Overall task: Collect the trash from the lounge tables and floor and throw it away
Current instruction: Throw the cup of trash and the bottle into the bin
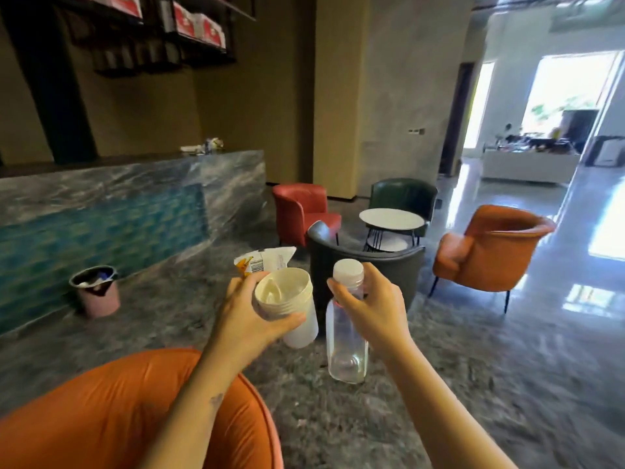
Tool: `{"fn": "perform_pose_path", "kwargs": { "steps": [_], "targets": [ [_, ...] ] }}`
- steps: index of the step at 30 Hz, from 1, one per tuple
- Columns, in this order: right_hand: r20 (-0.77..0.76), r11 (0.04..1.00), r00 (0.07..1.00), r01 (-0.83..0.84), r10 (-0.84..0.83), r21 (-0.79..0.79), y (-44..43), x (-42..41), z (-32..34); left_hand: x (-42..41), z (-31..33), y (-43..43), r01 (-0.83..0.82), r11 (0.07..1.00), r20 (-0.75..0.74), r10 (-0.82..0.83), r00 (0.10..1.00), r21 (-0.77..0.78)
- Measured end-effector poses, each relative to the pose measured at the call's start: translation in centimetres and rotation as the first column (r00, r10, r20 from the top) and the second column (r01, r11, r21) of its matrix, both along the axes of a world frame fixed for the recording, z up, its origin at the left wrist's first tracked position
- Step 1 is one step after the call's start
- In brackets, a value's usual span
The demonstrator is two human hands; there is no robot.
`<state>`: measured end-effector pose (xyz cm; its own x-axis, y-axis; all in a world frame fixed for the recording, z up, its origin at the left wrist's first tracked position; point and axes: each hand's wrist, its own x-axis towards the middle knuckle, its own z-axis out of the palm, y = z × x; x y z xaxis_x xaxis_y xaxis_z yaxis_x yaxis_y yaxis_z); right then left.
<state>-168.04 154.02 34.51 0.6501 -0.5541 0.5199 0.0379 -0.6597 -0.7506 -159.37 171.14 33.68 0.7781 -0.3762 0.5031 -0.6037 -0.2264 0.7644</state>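
Partly behind cup [299, 331], wrapper [269, 259]

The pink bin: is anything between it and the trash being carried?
Nothing visible stands between: bare floor runs from the cup and bottle to the pink bin. The near orange chair may need skirting.

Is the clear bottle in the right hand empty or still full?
Looks empty: the clear bottle, held by the right hand, is see-through down to its base, with no liquid line. Its white cap is on.
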Motion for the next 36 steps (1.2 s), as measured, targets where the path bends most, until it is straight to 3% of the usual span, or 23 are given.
{"fn": "perform_pose_path", "kwargs": {
  "steps": [9,18,27,36],
  "targets": [
    [-0.005,0.994,0.994,0.108,-0.108,-0.014,-17.5,5.4,0.0,6.5,0.4,-18.0,0.044,0.999,-0.038,-0.043,0.998,0.024],
    [-0.029,0.996,0.999,0.021,-0.024,-0.092,-30.5,22.8,0.9,21.5,-0.2,-30.9,-0.020,0.999,-0.051,0.018,0.999,-0.029],
    [-0.028,0.980,0.983,-0.185,0.184,-0.066,-36.3,42.3,2.7,38.0,1.6,-35.6,-0.158,0.987,-0.048,0.158,0.986,-0.004],
    [-0.035,0.916,0.919,-0.393,0.392,-0.074,-36.5,66.0,1.0,58.8,-1.3,-35.8,-0.357,0.934,-0.053,0.358,0.932,0.036]
  ]
}}
